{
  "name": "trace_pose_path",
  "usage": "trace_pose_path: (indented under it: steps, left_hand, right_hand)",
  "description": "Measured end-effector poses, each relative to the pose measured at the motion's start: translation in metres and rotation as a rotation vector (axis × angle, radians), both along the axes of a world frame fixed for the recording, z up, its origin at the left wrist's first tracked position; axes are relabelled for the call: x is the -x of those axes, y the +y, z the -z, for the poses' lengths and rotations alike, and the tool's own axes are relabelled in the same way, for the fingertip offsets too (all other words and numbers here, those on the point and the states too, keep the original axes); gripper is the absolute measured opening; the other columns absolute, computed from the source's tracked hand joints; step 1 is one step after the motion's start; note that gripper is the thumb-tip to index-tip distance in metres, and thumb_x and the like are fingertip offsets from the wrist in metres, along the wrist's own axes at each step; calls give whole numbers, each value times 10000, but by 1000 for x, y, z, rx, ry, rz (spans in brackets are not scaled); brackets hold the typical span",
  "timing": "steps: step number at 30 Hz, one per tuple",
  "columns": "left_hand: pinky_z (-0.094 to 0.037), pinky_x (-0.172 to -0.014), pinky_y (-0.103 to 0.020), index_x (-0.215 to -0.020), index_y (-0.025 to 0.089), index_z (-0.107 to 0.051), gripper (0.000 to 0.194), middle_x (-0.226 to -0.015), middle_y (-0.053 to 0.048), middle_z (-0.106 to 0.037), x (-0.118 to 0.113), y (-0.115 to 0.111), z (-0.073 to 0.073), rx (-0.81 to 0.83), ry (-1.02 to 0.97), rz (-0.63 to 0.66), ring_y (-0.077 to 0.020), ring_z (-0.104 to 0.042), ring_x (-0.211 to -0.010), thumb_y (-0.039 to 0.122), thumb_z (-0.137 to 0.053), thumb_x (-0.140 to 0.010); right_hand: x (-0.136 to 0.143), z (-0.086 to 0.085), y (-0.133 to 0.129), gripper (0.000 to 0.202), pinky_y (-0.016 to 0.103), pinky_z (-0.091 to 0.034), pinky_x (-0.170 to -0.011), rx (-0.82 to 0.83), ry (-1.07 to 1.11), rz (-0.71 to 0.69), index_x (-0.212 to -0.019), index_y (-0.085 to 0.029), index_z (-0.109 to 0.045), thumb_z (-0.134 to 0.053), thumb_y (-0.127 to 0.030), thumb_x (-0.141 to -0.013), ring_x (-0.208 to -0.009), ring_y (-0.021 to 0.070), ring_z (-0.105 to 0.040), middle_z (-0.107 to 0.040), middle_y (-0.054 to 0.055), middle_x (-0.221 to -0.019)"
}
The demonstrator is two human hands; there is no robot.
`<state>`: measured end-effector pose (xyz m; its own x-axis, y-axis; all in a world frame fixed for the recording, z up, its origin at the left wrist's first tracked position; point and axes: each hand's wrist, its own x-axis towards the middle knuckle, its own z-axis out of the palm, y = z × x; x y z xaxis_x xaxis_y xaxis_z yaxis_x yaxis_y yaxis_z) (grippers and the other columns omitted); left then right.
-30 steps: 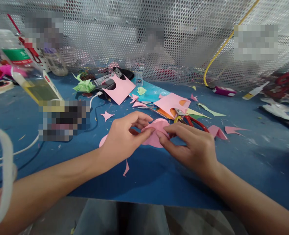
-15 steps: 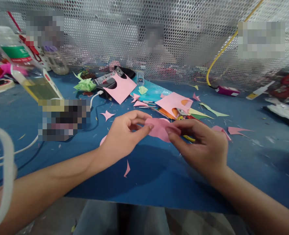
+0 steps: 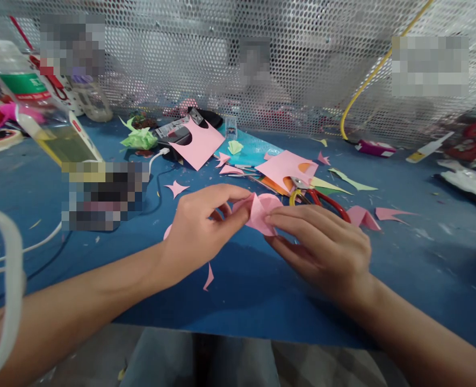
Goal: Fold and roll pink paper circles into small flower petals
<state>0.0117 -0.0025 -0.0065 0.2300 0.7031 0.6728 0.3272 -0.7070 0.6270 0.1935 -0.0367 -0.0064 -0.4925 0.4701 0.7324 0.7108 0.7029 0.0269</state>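
A piece of pink paper (image 3: 258,217) with rounded edges is held above the blue table, folded so that one part stands up in a point. My left hand (image 3: 206,226) pinches its left side between thumb and fingers. On its right side, my right hand (image 3: 322,242) grips the paper, fingers over the front and thumb below. Just behind my right hand lie scissors (image 3: 321,200) with red and yellow handles. Another pink paper piece (image 3: 167,231) shows partly behind my left wrist. A thin pink scrap (image 3: 208,278) lies nearer the table's front edge.
Cut pink sheets (image 3: 200,142) lie at the back beside a blue packet (image 3: 254,150) and crumpled green paper (image 3: 139,138). To the left stand a tilted bottle (image 3: 24,86) and a white cable (image 3: 40,248). A perforated metal panel (image 3: 302,70) closes off the back.
My right hand has turned over and shifted slightly left, and the pink paper has gone from nearly flat to folded. More of the scissors now shows. My left hand keeps its pinch.
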Motion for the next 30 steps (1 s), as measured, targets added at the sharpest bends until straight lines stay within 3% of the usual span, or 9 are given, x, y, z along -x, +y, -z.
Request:
trace_pose_path:
  steps: [5,10,15,22,26,30]
  left_hand:
    - [-462,-506,-148,-858,185,-648,115,-754,13,-672,-2,-3,-1,29,-2,-15,-67,-573,-579,206,-620,-749]
    - [-438,-458,-132,-880,191,-613,158,-602,51,-583,-3,-4,-3,137,-63,-23,-56,-541,-521,206,-643,-726]
    - [-447,-465,-148,-945,187,-560,234,-581,61,-562,-2,-2,-2,215,-113,17,-59,-548,-498,257,-642,-737]
    - [-473,-495,-120,-924,197,-615,158,-815,4,-652,-2,-5,-1,36,-36,22,-68,-592,-661,188,-610,-767]
    - [-532,-671,-167,-1001,175,-606,213,-949,-30,-658,-2,-3,0,-102,-7,115,-102,-608,-840,132,-551,-800]
    - [-491,-875,-249,-1067,158,-577,314,-1046,-47,-649,-1,-1,2,-233,96,172,-129,-591,-970,43,-502,-785]
  right_hand:
    - [8,0,0,226,232,-526,-654,-42,153,87,-884,-233,-545,-650,-114,-724,-680,136,-652,-689,-11,-771]
    - [8,1,-1,269,234,-531,-617,-175,189,195,-920,-248,-573,-683,-130,-705,-642,139,-649,-699,-10,-776]
    - [5,1,-2,323,258,-532,-658,-153,68,1,-948,-211,-567,-687,-72,-681,-686,151,-639,-697,11,-781]
    - [4,3,0,262,291,-528,-756,-50,20,-31,-967,-183,-585,-642,-87,-730,-820,161,-632,-682,54,-895]
    - [5,4,1,218,268,-529,-751,-24,53,-1,-938,-196,-585,-615,-91,-750,-844,156,-634,-670,52,-898]
    - [5,2,2,192,275,-528,-751,18,70,-2,-899,-215,-581,-584,-85,-758,-839,156,-633,-660,49,-899]
